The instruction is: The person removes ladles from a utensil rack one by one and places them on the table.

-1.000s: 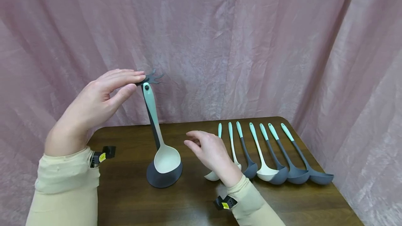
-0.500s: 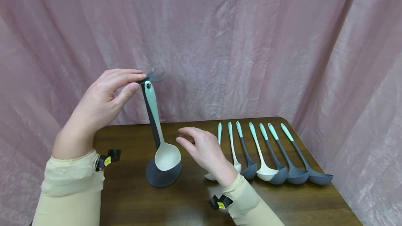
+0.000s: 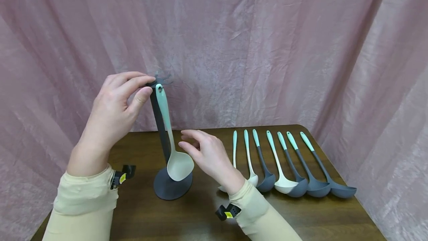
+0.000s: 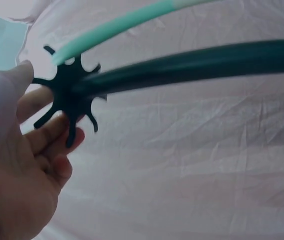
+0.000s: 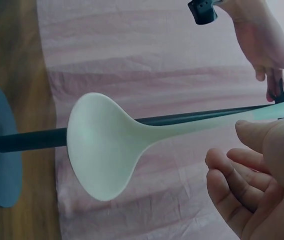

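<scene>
A dark utensil stand (image 3: 160, 125) with a round base rises from the table, topped by a hooked crown (image 4: 73, 95). From one of its hooks hangs a white ladle (image 3: 180, 166) with a mint handle, tilted away from the post. At the crown my left hand (image 3: 115, 101) pinches the hooks, fingers over the top and thumb below. Just right of the ladle's handle is my right hand (image 3: 208, 155), fingers loosely bent and holding nothing. In the right wrist view its thumb (image 5: 261, 137) appears close beside the handle; whether they touch is unclear.
Several white and grey ladles (image 3: 282, 183) with mint handles lie in a row on the right of the brown wooden table (image 3: 214, 218), handles toward the back. A pink curtain (image 3: 214, 47) hangs behind it. My right forearm partly covers the leftmost ladle (image 3: 234, 148).
My left hand has shifted slightly right at the crown, its thumb nearer the post. The hanging ladle has swung round slightly to the right. My right hand has moved left, toward it.
</scene>
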A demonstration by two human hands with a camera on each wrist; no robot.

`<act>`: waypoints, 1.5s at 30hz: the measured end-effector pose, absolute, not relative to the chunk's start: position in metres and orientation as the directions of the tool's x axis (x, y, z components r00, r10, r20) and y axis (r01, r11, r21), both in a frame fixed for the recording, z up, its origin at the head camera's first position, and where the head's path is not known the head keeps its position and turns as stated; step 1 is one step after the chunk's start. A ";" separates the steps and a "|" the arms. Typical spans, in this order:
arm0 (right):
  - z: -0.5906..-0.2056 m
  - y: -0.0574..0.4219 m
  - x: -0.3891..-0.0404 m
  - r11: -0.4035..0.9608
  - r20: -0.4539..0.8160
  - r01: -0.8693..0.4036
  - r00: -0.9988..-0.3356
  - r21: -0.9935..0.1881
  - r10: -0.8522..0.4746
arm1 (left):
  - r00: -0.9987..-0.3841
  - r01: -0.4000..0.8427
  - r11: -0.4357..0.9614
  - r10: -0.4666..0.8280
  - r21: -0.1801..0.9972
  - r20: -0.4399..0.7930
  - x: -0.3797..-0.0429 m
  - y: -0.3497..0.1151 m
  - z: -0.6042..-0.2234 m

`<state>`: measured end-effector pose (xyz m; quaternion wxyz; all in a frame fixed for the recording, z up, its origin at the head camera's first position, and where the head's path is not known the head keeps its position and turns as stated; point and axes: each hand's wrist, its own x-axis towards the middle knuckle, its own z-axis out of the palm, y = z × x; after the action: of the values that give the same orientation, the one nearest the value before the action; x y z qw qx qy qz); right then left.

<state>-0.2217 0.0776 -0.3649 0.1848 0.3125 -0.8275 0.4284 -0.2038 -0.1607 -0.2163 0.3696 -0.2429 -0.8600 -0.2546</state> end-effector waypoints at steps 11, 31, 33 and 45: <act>-0.370 0.061 -0.224 0.453 0.516 -0.633 -0.774 -0.627 -0.367 | -0.532 0.554 0.805 0.145 0.213 0.834 -0.197 -0.143 -0.225; -0.375 0.049 -0.223 0.358 0.548 -0.645 -0.763 -0.675 -0.343 | -0.487 0.483 0.856 0.086 0.186 0.869 -0.194 -0.126 -0.232; -0.375 0.049 -0.222 0.360 0.560 -0.654 -0.756 -0.666 -0.338 | -0.485 0.479 0.858 0.084 0.184 0.870 -0.194 -0.126 -0.232; -0.376 0.053 -0.217 0.378 0.600 -0.685 -0.728 -0.623 -0.332 | -0.501 0.470 0.860 0.076 0.197 0.862 -0.192 -0.126 -0.232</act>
<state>-0.2174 0.0526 -0.3763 0.1920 0.3147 -0.8076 0.4603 -0.1918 -0.1255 -0.2317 0.4723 -0.1624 -0.8409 -0.2086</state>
